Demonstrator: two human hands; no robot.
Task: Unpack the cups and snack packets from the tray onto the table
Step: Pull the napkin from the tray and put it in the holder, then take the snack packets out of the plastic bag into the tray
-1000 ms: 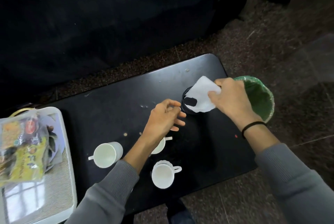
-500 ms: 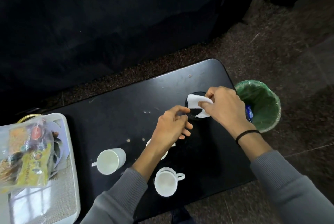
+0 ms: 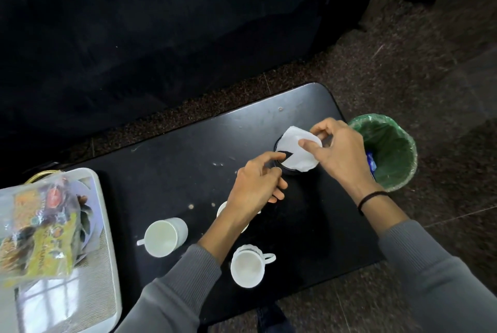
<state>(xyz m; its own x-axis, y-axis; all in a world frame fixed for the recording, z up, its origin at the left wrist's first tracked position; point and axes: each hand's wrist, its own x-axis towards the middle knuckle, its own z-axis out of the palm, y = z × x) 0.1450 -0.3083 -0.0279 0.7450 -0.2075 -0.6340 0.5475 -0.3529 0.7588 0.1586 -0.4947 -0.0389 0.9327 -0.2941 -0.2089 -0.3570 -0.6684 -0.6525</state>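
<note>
The right hand is pinching thin white paper over a round black container while the left hand's grip, loosely curled and empty, should be steadying it on the black worktop.

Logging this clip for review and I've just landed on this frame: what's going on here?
A person is working both hands at a black round container on the dark table. The right hand pinches a white paper lying over it; the left hand touches the paper's edge. Three white cups already stand on the table, one partly hidden under the left wrist. The snack packets are on the tray at the left, not yet unpacked. A green-lined bin sits beside the table.
</note>
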